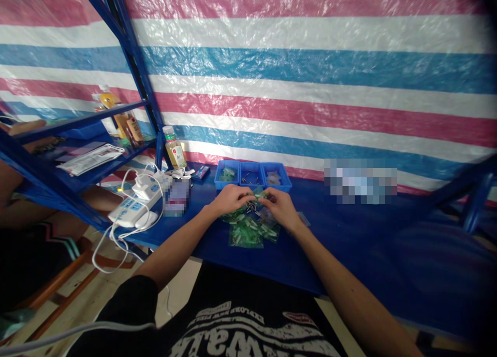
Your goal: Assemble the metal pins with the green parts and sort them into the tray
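Observation:
My left hand [232, 199] and my right hand [280, 208] meet over the blue table, fingertips pinched close together. Between them is a small green plastic bag [260, 193], held at its edges by both hands. Under the fingers lie small dark and silvery metal pieces [251, 209], too small to name. Nearer my body is a pile of flat green plastic bags [246, 232], with whitish pieces showing inside. Just beyond my hands stand three joined blue bins: a left bin [217, 184] with green bags, a middle bin [245, 173] with metal pieces, and a right bin [286, 183] with pale, see-through items.
Left on the table [334, 232] are a power strip [124, 212] with tangled white cables, a blurred-out phone-like object [176, 197], a small blue box [201, 172] and a bottle [175, 151]. A blue metal frame [142, 72] rises there. Another person sits at far left.

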Demonstrator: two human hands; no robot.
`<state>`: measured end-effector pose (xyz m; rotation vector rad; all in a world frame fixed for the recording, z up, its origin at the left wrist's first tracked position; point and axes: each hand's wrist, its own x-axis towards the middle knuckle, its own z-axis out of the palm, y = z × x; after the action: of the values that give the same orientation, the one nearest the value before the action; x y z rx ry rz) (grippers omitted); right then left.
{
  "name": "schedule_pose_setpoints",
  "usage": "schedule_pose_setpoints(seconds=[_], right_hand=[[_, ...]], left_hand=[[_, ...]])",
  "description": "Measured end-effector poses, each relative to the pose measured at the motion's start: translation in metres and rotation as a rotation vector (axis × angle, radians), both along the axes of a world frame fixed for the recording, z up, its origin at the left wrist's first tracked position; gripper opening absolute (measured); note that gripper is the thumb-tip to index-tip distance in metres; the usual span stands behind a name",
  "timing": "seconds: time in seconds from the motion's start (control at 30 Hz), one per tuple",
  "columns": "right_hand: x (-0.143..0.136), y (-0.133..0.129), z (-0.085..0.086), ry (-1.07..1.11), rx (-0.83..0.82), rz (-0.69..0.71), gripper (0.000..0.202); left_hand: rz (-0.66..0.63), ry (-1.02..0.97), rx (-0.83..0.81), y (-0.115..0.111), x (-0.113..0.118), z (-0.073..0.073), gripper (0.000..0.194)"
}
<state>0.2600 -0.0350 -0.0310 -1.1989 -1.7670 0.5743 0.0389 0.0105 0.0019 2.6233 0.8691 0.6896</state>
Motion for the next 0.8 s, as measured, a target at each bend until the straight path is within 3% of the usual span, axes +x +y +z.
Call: schedule_pose_setpoints(seconds=[0.27, 0.4, 0.57, 0.7, 0.8], right_hand=[[-0.0017, -0.004, 0.0059, 0.085, -0.007, -0.003, 0.017], [-0.0044, -0.0045, 0.0048, 0.24, -0.032, 0.031, 0.033], [-0.005, -0.0075, 0.0085, 0.307, -0.045, 0.065, 0.027], [-0.0041, -0.0066, 0.009, 0.335, -0.034, 0.031, 0.029], [-0.0034, -0.005, 0.0083, 0.38, -0.034, 0.028, 0.031]], left_hand=[[-0.023, -0.076, 0.011, 0.0, 0.0012, 0.0012, 0.035], [-0.022, -0.132, -0.002, 0.0046, 0.002, -0.0031, 0.031], [-0.018, -0.154, -0.042, 0.0048, 0.0024, -0.0053, 0.027], [0.006, -0.215, -0.041, 0.0032, 0.0018, -0.005, 0.041], [-0.02, -0.236, 0.007, 0.0034, 0.0019, -0.0061, 0.036]])
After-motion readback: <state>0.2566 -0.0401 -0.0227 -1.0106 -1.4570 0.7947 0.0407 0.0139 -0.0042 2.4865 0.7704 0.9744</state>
